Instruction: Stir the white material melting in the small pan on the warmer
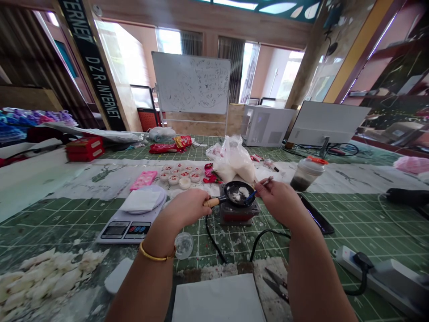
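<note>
My left hand (192,203) is closed round the wooden handle (212,202) of a small black frying pan (231,185). The pan rests on a small electric hot plate (237,215) and holds white pieces of wax-like material (241,192). In my right hand (275,194) is a thin blue stirrer (250,198), its lower end in the pan among the white pieces. The exact kind of this tool is too small to make out. Just behind the pan lies a clear plastic bag (234,158) of white material.
A kitchen scale (134,223) and several small filled cups (184,183) stand left of the pan. On the right are a lidded jar (307,174), a black tray (317,214) and a power strip (348,259). Scissors (277,286) lie near my right forearm; a black cable (214,241) runs in front.
</note>
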`<state>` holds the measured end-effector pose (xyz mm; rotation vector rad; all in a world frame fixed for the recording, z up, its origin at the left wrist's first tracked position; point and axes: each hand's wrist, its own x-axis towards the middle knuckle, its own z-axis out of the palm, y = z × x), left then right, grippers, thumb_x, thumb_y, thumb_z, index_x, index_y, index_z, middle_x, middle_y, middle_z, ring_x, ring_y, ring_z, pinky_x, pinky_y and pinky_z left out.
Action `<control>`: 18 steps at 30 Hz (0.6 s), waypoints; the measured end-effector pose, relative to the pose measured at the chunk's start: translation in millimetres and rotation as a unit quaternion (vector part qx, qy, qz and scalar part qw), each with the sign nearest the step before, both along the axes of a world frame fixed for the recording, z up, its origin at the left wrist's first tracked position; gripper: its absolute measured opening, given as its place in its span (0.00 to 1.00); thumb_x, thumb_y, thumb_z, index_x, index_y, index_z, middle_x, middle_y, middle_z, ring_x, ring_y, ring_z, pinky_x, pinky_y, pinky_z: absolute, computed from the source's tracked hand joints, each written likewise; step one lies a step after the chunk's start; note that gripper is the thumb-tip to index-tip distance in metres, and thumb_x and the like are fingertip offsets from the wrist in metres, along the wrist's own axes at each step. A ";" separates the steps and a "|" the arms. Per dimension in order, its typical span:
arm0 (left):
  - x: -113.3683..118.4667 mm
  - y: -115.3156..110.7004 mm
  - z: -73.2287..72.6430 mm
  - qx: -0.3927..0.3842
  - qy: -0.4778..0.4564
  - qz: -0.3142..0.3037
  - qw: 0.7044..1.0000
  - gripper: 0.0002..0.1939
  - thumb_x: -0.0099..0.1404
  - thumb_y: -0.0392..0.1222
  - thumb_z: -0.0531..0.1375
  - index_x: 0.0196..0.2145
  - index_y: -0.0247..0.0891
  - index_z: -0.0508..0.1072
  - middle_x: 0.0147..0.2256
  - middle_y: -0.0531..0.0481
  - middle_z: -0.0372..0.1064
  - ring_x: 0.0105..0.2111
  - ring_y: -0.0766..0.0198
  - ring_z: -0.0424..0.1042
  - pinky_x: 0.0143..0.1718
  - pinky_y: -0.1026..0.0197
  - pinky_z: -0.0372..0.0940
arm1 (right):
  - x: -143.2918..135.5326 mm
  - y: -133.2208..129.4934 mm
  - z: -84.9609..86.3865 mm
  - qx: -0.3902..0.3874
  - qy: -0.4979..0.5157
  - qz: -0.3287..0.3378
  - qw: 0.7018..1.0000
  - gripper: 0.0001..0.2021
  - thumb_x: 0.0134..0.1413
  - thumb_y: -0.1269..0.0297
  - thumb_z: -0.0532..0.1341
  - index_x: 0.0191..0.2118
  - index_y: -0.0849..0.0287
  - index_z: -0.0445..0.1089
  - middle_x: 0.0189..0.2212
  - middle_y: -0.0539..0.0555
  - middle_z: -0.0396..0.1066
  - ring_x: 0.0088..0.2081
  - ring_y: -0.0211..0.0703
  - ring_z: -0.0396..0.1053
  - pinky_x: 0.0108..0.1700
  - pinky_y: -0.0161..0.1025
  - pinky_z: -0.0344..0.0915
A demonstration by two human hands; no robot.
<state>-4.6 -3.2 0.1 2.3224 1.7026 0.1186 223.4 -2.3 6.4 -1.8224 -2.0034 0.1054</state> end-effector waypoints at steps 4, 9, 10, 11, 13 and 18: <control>1.1 -0.5 1.0 0.002 0.006 -0.001 1.000 0.07 0.55 0.44 0.54 0.26 0.39 0.68 0.27 0.51 0.69 0.26 0.63 0.66 0.23 0.63 0.48 | -6.6 -0.5 -2.9 0.010 0.054 0.076 0.996 0.16 0.58 0.57 0.48 0.35 0.56 0.71 0.29 0.53 0.73 0.33 0.43 0.68 0.34 0.35 0.56; 0.4 -1.4 1.7 0.010 0.006 0.000 1.000 0.08 0.55 0.44 0.54 0.25 0.38 0.68 0.28 0.51 0.69 0.26 0.64 0.66 0.23 0.63 0.48 | -4.2 -0.3 -3.4 0.000 0.028 0.018 0.999 0.16 0.57 0.57 0.49 0.34 0.58 0.71 0.30 0.56 0.74 0.35 0.46 0.69 0.35 0.36 0.56; 0.2 -1.3 1.4 0.009 0.006 -0.001 1.000 0.07 0.55 0.44 0.54 0.25 0.38 0.68 0.28 0.51 0.69 0.26 0.64 0.66 0.22 0.63 0.48 | -3.9 -1.2 -2.6 -0.001 0.030 0.022 0.999 0.16 0.57 0.57 0.49 0.33 0.58 0.71 0.30 0.56 0.74 0.35 0.45 0.69 0.35 0.36 0.56; 0.0 -1.1 1.1 0.008 0.007 -0.002 1.000 0.07 0.55 0.43 0.54 0.25 0.39 0.68 0.28 0.51 0.69 0.26 0.64 0.66 0.22 0.63 0.48 | -4.3 -2.0 -2.0 -0.002 0.038 0.037 0.999 0.16 0.58 0.57 0.49 0.33 0.58 0.71 0.30 0.55 0.74 0.35 0.45 0.69 0.35 0.36 0.56; -0.1 -0.6 0.8 0.008 0.007 -0.003 1.000 0.06 0.55 0.43 0.54 0.25 0.39 0.68 0.28 0.51 0.69 0.26 0.64 0.66 0.22 0.63 0.48 | -6.0 -2.6 -1.9 -0.005 0.056 0.074 0.996 0.15 0.58 0.57 0.49 0.35 0.56 0.71 0.31 0.53 0.74 0.35 0.43 0.69 0.36 0.35 0.57; 0.9 0.0 1.1 0.013 0.005 -0.003 1.000 0.07 0.56 0.43 0.54 0.25 0.38 0.68 0.28 0.50 0.69 0.26 0.64 0.66 0.23 0.63 0.49 | -5.2 1.1 -4.5 -0.002 0.034 0.036 0.999 0.15 0.58 0.59 0.49 0.36 0.58 0.71 0.32 0.56 0.74 0.36 0.46 0.69 0.36 0.37 0.56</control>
